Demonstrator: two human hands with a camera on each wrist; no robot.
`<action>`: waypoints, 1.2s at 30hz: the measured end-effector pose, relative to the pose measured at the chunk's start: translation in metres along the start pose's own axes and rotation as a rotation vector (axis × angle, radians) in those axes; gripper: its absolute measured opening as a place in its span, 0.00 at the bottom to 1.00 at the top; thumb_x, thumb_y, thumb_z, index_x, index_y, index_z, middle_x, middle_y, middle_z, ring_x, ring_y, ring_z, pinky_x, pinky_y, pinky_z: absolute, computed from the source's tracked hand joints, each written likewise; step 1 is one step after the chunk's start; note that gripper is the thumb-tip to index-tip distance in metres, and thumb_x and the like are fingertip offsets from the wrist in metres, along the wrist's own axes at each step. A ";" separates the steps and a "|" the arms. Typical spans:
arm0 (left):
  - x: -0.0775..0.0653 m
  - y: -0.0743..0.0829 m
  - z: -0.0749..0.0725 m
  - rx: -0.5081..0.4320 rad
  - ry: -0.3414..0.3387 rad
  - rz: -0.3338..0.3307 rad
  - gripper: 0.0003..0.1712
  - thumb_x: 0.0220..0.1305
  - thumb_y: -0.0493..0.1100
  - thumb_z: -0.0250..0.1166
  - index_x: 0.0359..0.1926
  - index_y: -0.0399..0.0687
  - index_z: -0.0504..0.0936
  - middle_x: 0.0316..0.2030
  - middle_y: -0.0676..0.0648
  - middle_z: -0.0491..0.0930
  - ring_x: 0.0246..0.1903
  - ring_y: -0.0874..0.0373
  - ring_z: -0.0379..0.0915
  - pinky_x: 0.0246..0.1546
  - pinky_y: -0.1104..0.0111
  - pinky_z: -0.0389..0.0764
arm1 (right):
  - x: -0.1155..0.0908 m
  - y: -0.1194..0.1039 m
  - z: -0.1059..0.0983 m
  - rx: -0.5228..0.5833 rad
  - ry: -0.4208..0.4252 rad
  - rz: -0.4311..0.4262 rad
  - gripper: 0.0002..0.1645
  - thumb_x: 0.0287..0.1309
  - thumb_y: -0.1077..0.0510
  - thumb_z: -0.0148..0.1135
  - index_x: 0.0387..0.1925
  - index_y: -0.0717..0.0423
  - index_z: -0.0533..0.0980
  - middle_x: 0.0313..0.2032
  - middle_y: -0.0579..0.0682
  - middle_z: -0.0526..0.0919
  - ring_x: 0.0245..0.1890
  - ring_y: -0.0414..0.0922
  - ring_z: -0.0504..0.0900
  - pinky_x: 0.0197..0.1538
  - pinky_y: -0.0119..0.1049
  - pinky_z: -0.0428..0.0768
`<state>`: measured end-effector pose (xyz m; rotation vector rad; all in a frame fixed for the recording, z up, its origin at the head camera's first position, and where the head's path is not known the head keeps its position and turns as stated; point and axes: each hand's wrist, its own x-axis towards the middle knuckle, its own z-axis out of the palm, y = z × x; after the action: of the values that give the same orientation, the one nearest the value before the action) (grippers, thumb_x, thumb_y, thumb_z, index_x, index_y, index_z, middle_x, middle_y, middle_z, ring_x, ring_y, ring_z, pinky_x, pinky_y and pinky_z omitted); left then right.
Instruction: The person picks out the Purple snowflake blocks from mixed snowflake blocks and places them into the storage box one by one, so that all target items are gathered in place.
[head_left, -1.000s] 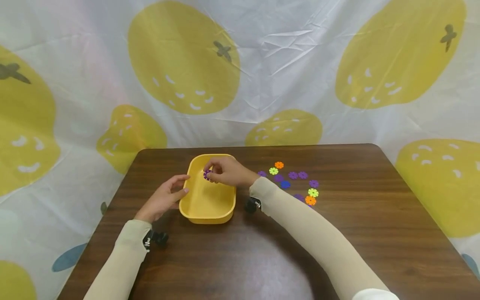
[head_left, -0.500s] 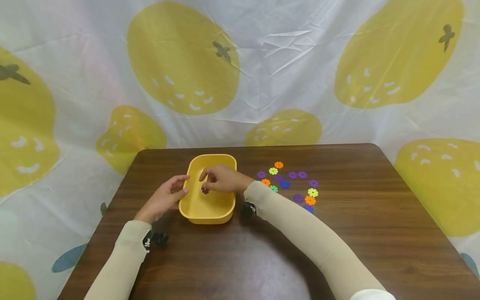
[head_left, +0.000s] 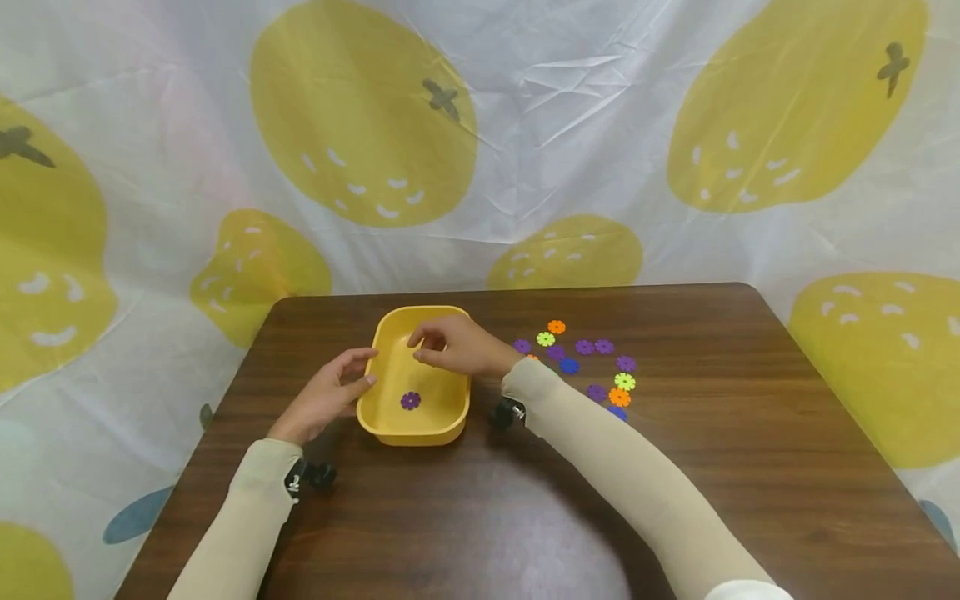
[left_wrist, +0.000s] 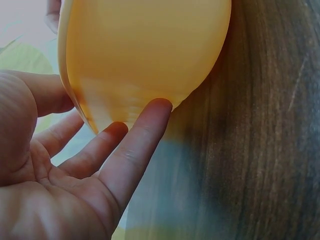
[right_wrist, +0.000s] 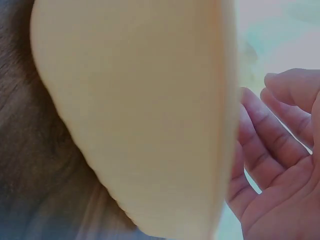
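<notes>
A purple flower-shaped plastic disc (head_left: 410, 401) lies flat on the floor of a yellow plastic bin (head_left: 414, 438), towards its near end. My right hand (head_left: 465, 346) hovers over the bin's right side, fingers loosely bent and nothing between them. In the right wrist view, the bin's outer wall (right_wrist: 130, 110) covers part of that hand's fingers (right_wrist: 272, 135). At the bin's left side, my left hand (head_left: 322, 398) touches it. The left wrist view shows its extended fingers (left_wrist: 140, 145) against the outer wall (left_wrist: 150, 50) and the thumb at the rim.
Right of the bin, several flower-shaped discs lie scattered on the brown wooden table (head_left: 750, 433): orange (head_left: 557, 327), yellow-green (head_left: 625, 381), blue (head_left: 569, 366) and purple ones. My right forearm passes over their near side. A fruit-printed cloth (head_left: 585, 125) hangs behind the table.
My right hand lowered the purple disc into the bin, let it go, and has drawn back up and slightly right. The disc now lies on the bin's floor. My left hand has stayed put.
</notes>
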<state>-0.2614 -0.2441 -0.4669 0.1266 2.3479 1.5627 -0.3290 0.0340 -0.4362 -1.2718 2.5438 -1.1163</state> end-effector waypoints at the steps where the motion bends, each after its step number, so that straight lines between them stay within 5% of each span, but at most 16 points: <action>1: 0.000 0.000 0.000 -0.001 -0.001 0.000 0.34 0.81 0.44 0.59 0.81 0.50 0.60 0.76 0.33 0.64 0.68 0.34 0.74 0.54 0.51 0.89 | -0.002 -0.001 -0.002 0.004 0.012 0.001 0.12 0.71 0.55 0.67 0.52 0.53 0.84 0.37 0.43 0.89 0.38 0.38 0.86 0.46 0.31 0.85; 12: -0.001 0.000 0.001 -0.012 0.001 -0.002 0.34 0.81 0.45 0.60 0.81 0.53 0.61 0.76 0.34 0.64 0.66 0.35 0.76 0.53 0.51 0.89 | -0.030 -0.010 -0.028 0.049 0.093 0.042 0.11 0.72 0.52 0.67 0.52 0.47 0.84 0.36 0.43 0.89 0.35 0.38 0.85 0.41 0.34 0.85; 20: -0.007 -0.001 0.003 -0.037 -0.002 -0.001 0.34 0.81 0.43 0.60 0.81 0.50 0.60 0.76 0.33 0.64 0.64 0.34 0.78 0.52 0.50 0.89 | -0.064 -0.006 -0.047 0.094 0.142 0.065 0.11 0.73 0.50 0.66 0.52 0.46 0.84 0.41 0.45 0.90 0.38 0.39 0.87 0.47 0.39 0.87; 27: -0.009 -0.001 0.001 -0.021 0.003 0.005 0.34 0.81 0.43 0.59 0.81 0.49 0.60 0.75 0.32 0.65 0.65 0.34 0.77 0.52 0.51 0.89 | -0.092 0.000 -0.065 0.140 0.170 0.105 0.11 0.72 0.49 0.67 0.53 0.42 0.84 0.42 0.44 0.91 0.38 0.50 0.89 0.41 0.41 0.87; 36: -0.012 -0.005 -0.001 -0.017 0.010 -0.002 0.33 0.81 0.44 0.59 0.81 0.51 0.61 0.74 0.33 0.67 0.64 0.35 0.78 0.52 0.52 0.90 | -0.119 -0.001 -0.088 0.087 0.211 0.142 0.12 0.74 0.49 0.65 0.54 0.44 0.83 0.40 0.43 0.91 0.35 0.42 0.90 0.40 0.39 0.88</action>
<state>-0.2505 -0.2501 -0.4682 0.1120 2.3409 1.5858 -0.2836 0.1703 -0.3988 -0.9841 2.6487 -1.3783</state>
